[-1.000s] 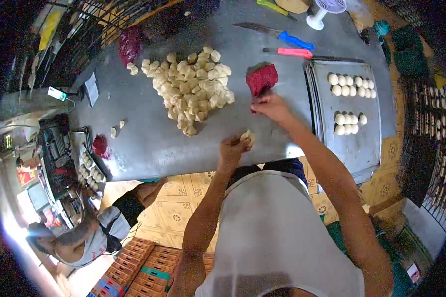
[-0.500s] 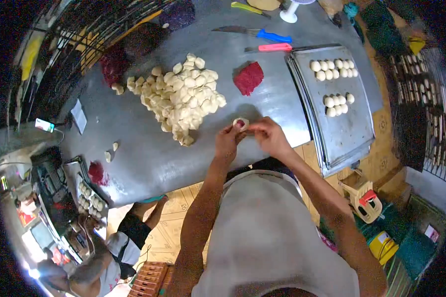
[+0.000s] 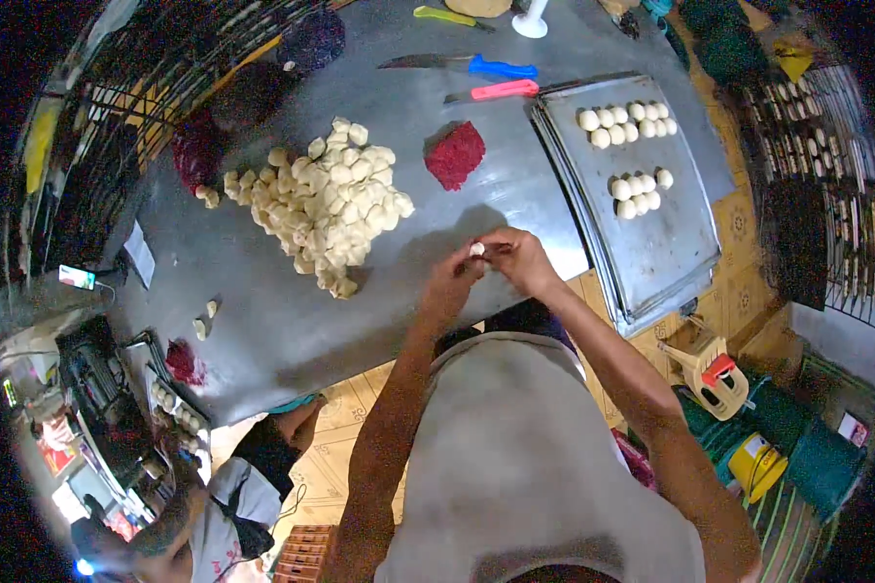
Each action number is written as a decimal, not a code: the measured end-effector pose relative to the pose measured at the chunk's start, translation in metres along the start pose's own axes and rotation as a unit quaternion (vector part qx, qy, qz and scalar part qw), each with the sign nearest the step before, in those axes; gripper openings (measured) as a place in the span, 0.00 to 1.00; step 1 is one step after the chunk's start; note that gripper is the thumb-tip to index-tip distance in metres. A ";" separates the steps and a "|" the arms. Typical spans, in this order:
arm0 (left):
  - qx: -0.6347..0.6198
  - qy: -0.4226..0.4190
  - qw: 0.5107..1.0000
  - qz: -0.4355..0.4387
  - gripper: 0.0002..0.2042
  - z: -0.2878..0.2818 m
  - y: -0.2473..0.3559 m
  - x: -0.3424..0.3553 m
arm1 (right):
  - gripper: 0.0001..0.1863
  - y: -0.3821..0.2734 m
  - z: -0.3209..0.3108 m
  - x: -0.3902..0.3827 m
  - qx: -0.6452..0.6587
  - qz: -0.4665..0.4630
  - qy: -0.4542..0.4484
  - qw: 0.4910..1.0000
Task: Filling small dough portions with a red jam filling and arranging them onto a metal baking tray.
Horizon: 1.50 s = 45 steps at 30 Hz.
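Between the fingers of both hands is a small pale dough ball (image 3: 476,250), held just above the near part of the grey table. My left hand (image 3: 451,276) grips it from the left with bent fingers. My right hand (image 3: 517,260) pinches it from the other side, thumb and fingers together. Most of the ball is hidden by the fingers, and no red filling shows on it. Beyond my hands lies a block of dark red filling (image 3: 455,155). A big heap of pale dough pieces (image 3: 335,199) spreads out to the left of it.
Rows of round dough balls (image 3: 637,194) sit on stacked metal trays (image 3: 666,257) at the right. Two knives, one with a blue handle (image 3: 502,68) and one with a pink handle (image 3: 504,90), lie behind the filling. A co-worker (image 3: 224,515) sits at the lower left beside another tray.
My right fingers have closed over the dough, and the red filling that showed in its opening is now covered. The whole view has shifted slightly.
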<state>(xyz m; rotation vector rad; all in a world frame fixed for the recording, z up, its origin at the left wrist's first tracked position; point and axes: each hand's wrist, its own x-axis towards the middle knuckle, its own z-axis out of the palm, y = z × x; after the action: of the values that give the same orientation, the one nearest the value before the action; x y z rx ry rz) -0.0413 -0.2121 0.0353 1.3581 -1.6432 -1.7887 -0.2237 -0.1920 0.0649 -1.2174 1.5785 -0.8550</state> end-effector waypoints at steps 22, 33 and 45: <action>0.285 0.023 0.954 0.093 0.13 0.039 -0.008 0.008 | 0.10 0.043 -0.025 -0.014 -0.153 -0.034 -0.100 0.983; 0.249 0.099 0.940 0.211 0.24 0.039 -0.021 0.000 | 0.09 0.052 0.002 -0.016 -0.021 0.023 0.029 0.999; -0.344 -0.005 0.937 -0.067 0.18 0.088 0.009 0.037 | 0.13 0.039 -0.060 -0.046 0.239 0.053 0.065 0.967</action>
<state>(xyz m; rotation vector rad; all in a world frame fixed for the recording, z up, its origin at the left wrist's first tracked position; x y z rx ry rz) -0.1334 -0.1935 0.0165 1.1335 -0.7891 -2.1546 -0.2892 -0.1385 0.0603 -0.7379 1.4136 -1.1806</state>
